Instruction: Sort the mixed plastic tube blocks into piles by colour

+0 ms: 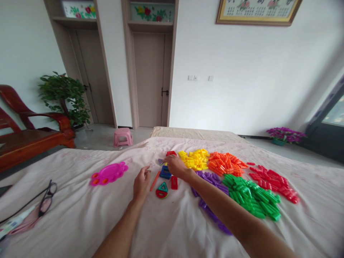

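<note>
My right hand [176, 166] reaches over a small group of coloured shapes, its fingertips lowered near a red piece [171, 153] and a small purple triangle [160, 161]; what it may hold is too small to name. Close to its wrist lie a blue square piece [165, 172] and a red rectangle [174, 182]. My left hand [142, 182] is at the left of the group, fingers curled with a gap at the thumb, nothing visible in it. Beside it lies an orange stick [155, 181]. Nearer me, a teal triangle [162, 187] rests by a red round piece [162, 194].
Piles of yellow [195, 159], orange [227, 163], red [274, 181], green [251, 195] and purple pieces [212, 179] spread rightward. A pink tray [110, 173] and glasses [47, 197] lie left on the cloth [80, 222]. A pink stool [123, 137] stands beyond.
</note>
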Tool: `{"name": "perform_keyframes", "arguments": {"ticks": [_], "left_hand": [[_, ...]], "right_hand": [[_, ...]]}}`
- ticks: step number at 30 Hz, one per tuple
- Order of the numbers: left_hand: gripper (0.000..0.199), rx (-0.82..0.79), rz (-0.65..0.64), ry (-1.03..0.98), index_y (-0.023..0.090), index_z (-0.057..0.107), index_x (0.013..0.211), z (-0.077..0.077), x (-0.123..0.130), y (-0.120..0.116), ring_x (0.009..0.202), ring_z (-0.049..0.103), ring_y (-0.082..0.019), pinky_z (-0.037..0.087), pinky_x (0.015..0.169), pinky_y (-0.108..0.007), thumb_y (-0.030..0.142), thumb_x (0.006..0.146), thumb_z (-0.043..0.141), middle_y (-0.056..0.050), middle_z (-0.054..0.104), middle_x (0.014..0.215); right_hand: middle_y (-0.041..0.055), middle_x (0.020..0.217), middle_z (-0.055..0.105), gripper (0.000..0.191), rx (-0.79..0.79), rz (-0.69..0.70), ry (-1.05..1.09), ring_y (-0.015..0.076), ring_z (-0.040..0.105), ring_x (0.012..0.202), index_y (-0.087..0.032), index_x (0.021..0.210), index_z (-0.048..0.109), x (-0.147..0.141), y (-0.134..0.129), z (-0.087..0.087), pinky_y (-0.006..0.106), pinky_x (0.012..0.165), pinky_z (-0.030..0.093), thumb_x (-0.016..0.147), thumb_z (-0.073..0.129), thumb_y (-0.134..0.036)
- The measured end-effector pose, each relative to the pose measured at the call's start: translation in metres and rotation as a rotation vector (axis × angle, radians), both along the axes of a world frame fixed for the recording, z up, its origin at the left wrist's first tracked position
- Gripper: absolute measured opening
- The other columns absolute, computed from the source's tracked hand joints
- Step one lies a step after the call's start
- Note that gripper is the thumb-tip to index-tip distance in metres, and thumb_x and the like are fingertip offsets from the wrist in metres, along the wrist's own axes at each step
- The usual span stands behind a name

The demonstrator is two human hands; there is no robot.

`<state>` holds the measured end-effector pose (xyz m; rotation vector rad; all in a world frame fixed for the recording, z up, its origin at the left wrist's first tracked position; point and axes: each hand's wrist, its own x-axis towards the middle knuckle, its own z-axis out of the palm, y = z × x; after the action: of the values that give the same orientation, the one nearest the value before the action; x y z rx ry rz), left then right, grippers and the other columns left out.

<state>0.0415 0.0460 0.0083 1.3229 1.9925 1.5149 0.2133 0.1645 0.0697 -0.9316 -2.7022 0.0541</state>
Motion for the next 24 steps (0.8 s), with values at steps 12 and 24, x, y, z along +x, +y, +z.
{"name": "perform_keyframes", "arguments": {"ticks": [12,24], "left_hand": [[0.043,0.105,0.205,-0.011,0.014,0.054,0.128,-0.016,-0.019,0.002,0.094,0.070,-0.017,0.054,0.083,-0.028,0.023,0.090,0.036,-0.010,0.075,0.102],[0.045,-0.377,0.352,0.629,0.007,0.060,0.125,0.009,-0.091,-0.035,0.136,0.033,-0.047,0.021,0.102,-0.068,0.026,0.087,0.046,-0.029,0.054,0.133]], "right_hand": [[0.0075,0.091,0.072,0.021,0.072,0.214,-0.163,0.0229,0.060,0.097,-0.020,0.095,0.074,-0.035,-0.089,0.000,0.035,0.089,0.040,0.079,0.063,-0.014],[0.0057,0.120,0.066,0.027,0.001,0.320,0.130,0.0188,0.055,0.111,-0.020,0.116,0.063,0.052,-0.205,-0.033,0.032,0.099,0.041,0.094,0.046,-0.016]]}}
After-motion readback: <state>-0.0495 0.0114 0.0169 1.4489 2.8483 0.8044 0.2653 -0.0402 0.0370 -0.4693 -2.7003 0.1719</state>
